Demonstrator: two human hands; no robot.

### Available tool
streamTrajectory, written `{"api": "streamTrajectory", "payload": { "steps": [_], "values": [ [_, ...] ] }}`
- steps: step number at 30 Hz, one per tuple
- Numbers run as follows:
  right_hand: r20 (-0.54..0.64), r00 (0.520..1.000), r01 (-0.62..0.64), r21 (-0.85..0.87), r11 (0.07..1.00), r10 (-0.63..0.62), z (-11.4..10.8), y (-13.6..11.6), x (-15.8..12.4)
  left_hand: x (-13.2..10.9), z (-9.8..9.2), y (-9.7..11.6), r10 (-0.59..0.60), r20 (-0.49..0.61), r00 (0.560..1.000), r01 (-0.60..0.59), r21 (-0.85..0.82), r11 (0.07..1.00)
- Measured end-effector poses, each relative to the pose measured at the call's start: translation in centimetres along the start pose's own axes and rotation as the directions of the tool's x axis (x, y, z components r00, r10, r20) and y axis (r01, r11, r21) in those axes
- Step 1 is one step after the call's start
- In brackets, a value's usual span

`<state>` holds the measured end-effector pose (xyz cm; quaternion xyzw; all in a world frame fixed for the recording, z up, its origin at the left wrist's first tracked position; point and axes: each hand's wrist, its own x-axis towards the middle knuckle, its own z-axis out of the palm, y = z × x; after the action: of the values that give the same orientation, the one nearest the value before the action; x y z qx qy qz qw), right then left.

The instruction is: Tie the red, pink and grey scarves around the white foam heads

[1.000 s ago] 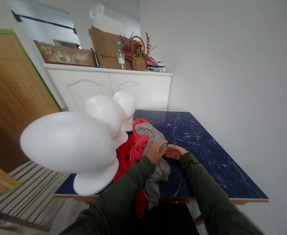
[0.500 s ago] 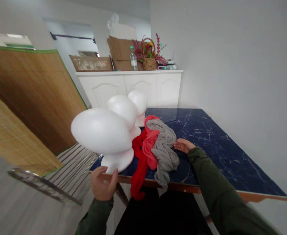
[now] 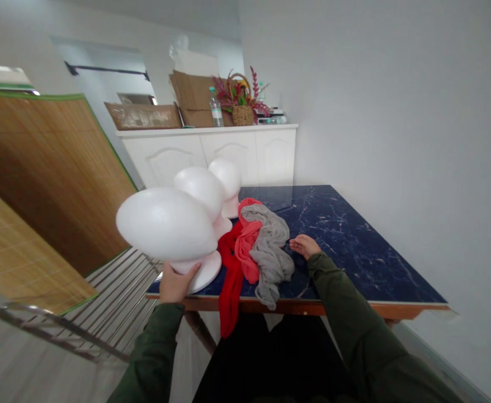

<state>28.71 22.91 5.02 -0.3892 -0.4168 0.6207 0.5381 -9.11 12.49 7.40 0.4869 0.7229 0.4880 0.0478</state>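
Note:
Three white mannequin heads stand in a row on the left of the blue marbled table [image 3: 338,218]: the nearest mannequin head [image 3: 165,221], a middle head [image 3: 199,187] and a far head [image 3: 225,176]. My left hand [image 3: 176,282] grips the neck of the nearest one from the left, thumb across its front above the round base. Right of the heads lie a red scarf [image 3: 230,285], a coral scarf [image 3: 248,240] and a grey scarf [image 3: 273,243], bunched together. The red one hangs over the front edge. My right hand [image 3: 306,245] is just right of the grey scarf, holding nothing, fingers loosely extended.
To the left, a metal rack [image 3: 115,302] stands beside the table, with bamboo mats [image 3: 39,173] propped up. A white cabinet [image 3: 178,154] behind holds cardboard [image 3: 195,98], a water bottle [image 3: 216,107] and a flower basket [image 3: 242,115]. A wall [image 3: 375,112] rises on the right.
My left hand has moved up from beside the nearest head's base and closed around its neck. My right hand stays beside the grey scarf, its fingers slightly more curled. The view has shifted slightly.

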Motion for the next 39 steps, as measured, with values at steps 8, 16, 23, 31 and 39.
{"api": "streamTrajectory", "payload": {
  "steps": [8, 16, 23, 31, 39],
  "values": [
    [-0.258, 0.940, 0.190, -0.151, 0.970, -0.225, 1.1, -0.4, -3.5, -2.9, -2.9, 3.6, 0.046, -0.104, 0.993, -0.049, -0.019, 0.999],
    [0.173, 0.725, 0.633, -0.547, 0.547, -0.667, 6.0, -3.8, -12.1, -6.8, 2.5, 15.8, 0.533, 0.217, 0.818, -0.454, -0.327, 0.829],
    [-0.071, 0.701, 0.470, -0.703, 0.534, -0.710, 0.6, -4.9, -11.4, -10.1, 9.4, 18.9, 0.756, 0.401, 0.517, -0.572, -0.495, 0.654],
    [-0.319, 0.633, 0.180, -0.826, 0.534, -0.706, -6.2, -3.7, -9.2, -4.9, 11.2, 10.5, 0.567, 0.488, 0.664, -0.614, -0.078, 0.786],
    [-0.298, 0.380, 0.028, -0.943, 0.333, -0.876, -4.1, -0.5, -10.8, -4.4, 10.6, 8.0, 0.522, 0.525, 0.672, -0.663, 0.113, 0.740]
  ]
}}
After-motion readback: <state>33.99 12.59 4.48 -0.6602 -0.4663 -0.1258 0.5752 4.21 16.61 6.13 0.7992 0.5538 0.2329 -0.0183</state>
